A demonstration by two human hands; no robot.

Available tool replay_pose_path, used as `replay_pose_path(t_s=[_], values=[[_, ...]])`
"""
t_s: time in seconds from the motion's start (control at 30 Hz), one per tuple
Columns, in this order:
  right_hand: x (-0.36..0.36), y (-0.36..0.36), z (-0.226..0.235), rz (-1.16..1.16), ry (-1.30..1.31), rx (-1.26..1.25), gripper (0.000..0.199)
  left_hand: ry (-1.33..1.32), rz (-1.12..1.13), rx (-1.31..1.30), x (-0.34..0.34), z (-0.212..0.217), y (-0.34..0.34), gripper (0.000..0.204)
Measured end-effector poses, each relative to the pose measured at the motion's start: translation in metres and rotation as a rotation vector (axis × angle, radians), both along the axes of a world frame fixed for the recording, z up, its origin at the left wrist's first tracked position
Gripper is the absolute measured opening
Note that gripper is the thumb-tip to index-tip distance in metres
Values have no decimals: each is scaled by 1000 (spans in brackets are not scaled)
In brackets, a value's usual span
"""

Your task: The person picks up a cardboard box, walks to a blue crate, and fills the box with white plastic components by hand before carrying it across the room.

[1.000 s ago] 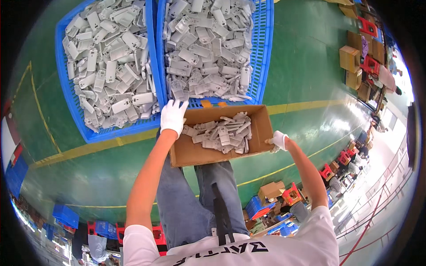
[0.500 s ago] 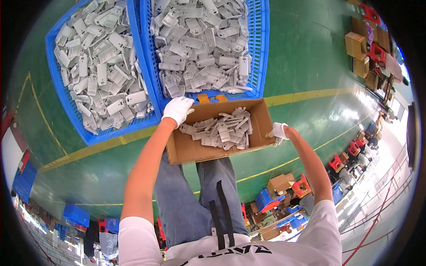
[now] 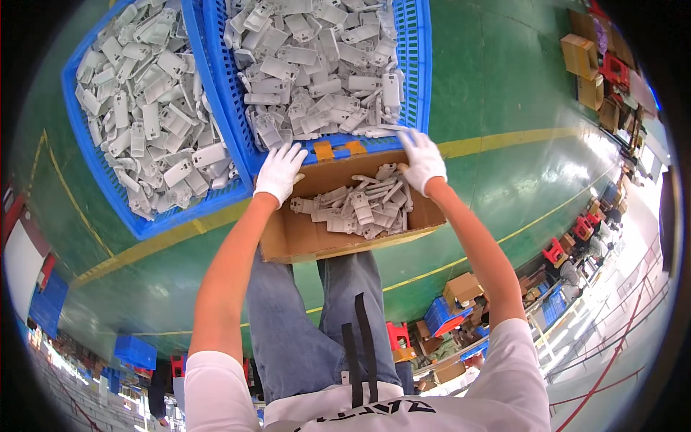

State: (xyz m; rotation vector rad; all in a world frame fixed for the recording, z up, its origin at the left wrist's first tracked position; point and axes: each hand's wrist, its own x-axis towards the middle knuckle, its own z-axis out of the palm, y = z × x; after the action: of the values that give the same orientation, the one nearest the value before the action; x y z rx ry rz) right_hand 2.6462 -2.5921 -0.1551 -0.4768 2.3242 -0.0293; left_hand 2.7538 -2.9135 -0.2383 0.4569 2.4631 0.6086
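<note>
Cardboard box (image 3: 309, 241) of grey plastic parts (image 3: 363, 205) rests against my thighs. My gloved left hand (image 3: 279, 173) and right hand (image 3: 422, 158) grip its far rim, fingers spread, beside the blue crate (image 3: 414, 65).

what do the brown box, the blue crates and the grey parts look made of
The brown box looks like corrugated cardboard: matte tan walls, bent flaps, tape patches at the far rim. The blue crates seem moulded plastic, with an even glossy colour and slotted lattice walls. The grey parts look like moulded plastic too, pale matte and identical in shape, though painted metal cannot be ruled out.
</note>
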Motion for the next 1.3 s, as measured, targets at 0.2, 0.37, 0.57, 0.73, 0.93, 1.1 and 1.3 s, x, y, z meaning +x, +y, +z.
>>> replay_pose_path(t_s=[0.2,0.37,0.57,0.73,0.93,1.1,1.3], values=[[40,-7,-40,91,65,71,69,15,-10,-48,2,-2,5,64],[44,1,-48,113,63,38,80,-72,-17,-240,1,5,15,58],[58,6,-60,104,99,72,73,71,-13,-454,24,-3,27,51],[75,29,-86,237,263,80,58,55,32,-379,38,-20,37,44],[52,8,-85,172,339,9,50,236,107,-331,28,-23,24,34],[45,8,-76,130,291,-92,50,183,146,-253,16,-14,29,28],[36,8,-76,75,246,-139,37,200,176,-212,13,-8,33,32]])
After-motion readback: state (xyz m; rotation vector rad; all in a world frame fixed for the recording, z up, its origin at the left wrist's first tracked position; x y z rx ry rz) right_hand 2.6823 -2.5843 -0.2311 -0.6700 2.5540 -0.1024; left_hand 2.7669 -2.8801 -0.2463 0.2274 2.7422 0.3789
